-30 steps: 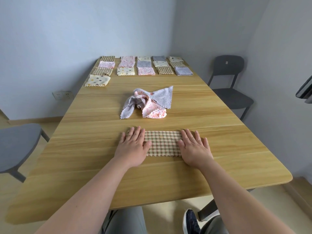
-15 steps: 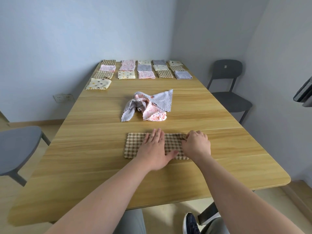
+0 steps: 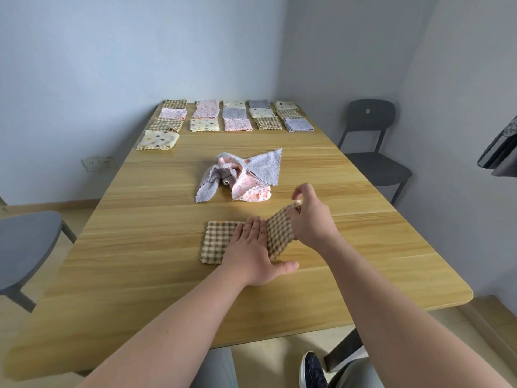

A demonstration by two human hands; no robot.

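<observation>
A brown checked cloth (image 3: 218,242) lies near the front of the wooden table (image 3: 140,247). My left hand (image 3: 253,254) presses flat on its middle, fingers straight. My right hand (image 3: 310,219) pinches the cloth's right end and holds it lifted off the table, so that end stands tilted up against my left hand's fingers. Behind it sits a crumpled heap of grey and pink cloths (image 3: 240,177).
Several folded cloths (image 3: 232,116) lie in rows at the table's far end, one spotted cloth (image 3: 158,140) nearest on the left. A dark chair (image 3: 372,152) stands at the right, a grey chair (image 3: 25,247) at the left. Walls close off the far side.
My left hand slid from the cloth's left end to its middle. My right hand curled onto the right end and raised it off the table toward the left.
</observation>
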